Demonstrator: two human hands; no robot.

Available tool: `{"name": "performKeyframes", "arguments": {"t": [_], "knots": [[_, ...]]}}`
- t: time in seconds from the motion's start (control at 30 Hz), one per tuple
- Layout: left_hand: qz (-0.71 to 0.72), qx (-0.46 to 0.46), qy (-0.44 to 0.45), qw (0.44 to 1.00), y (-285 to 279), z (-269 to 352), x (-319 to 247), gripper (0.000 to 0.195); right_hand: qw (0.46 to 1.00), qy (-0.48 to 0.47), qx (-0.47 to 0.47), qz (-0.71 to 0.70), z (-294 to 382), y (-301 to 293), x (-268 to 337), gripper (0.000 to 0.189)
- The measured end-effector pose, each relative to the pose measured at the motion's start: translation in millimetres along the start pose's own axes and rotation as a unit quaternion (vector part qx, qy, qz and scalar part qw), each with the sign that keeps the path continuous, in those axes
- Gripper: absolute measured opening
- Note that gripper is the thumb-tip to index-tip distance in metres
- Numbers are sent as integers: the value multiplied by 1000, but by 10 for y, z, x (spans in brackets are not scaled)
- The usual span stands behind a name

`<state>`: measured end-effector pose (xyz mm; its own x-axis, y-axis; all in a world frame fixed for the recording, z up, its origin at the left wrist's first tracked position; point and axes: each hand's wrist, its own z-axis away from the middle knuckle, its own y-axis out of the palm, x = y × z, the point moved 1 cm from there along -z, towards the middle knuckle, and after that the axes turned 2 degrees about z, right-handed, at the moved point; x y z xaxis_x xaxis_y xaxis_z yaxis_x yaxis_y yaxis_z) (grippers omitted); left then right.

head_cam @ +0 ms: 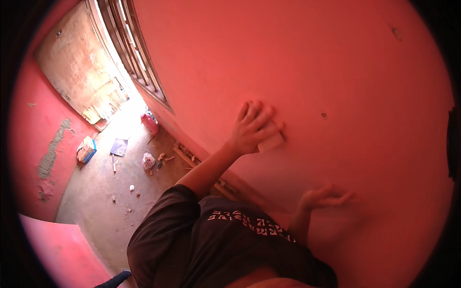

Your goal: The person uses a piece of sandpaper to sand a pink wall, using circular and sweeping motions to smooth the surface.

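Note:
A red-pink painted wall (288,64) fills most of the view in front of me. My left hand (254,129) lies against it with the fingers spread, back of the hand towards me. Under its palm and fingers is a small rectangular block (272,143), pressed flat to the wall; its lower corner shows and the rest is hidden by the hand. Lower and to the right, my right hand (326,198) holds nothing, fingers apart, close to the wall; whether it touches is not clear. A small hole (324,116) marks the paint between and above the hands.
Pipes (187,156) run along the wall's foot. On the floor (97,201) lie a pink bottle (149,124), a carton (86,149), a dark flat sheet (119,147), a plastic bag (148,161) and crumbled debris. A barred window (133,46) stands upper left. Grey mortar (54,149) patches the opposite wall.

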<state>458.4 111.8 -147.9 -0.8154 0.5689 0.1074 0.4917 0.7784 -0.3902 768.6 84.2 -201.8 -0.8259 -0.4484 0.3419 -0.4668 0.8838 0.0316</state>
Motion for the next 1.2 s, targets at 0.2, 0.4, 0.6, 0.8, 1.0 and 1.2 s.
{"name": "performKeyframes", "arguments": {"t": [0.2, 0.4, 0.6, 0.8, 1.0, 1.2], "knots": [[-78, -183, -232, 952, -528, 540, 1491, 57, 1000, -2, -17, 24, 57, 112, 73, 68], [273, -266, -276, 883, -474, -73, 910, 72, 958, 231, -93, -141, -127, 314, 648, 67], [-26, -12, -29, 999, -708, 365, 1446, 73, 996, 88, 10, -2, 8, 671, 1189, 67], [-59, -221, -418, 879, -1247, 233, 2561, 53, 997, 58, 44, 39, 259, 892, 1449, 65], [39, -51, -123, 990, -694, 699, 1718, 60, 986, -71, 35, 144, 278, 1112, 1641, 63], [-17, -158, -292, 943, -1177, 752, 2731, 64, 996, -62, -24, 51, 351, 1159, 1473, 59]]}}
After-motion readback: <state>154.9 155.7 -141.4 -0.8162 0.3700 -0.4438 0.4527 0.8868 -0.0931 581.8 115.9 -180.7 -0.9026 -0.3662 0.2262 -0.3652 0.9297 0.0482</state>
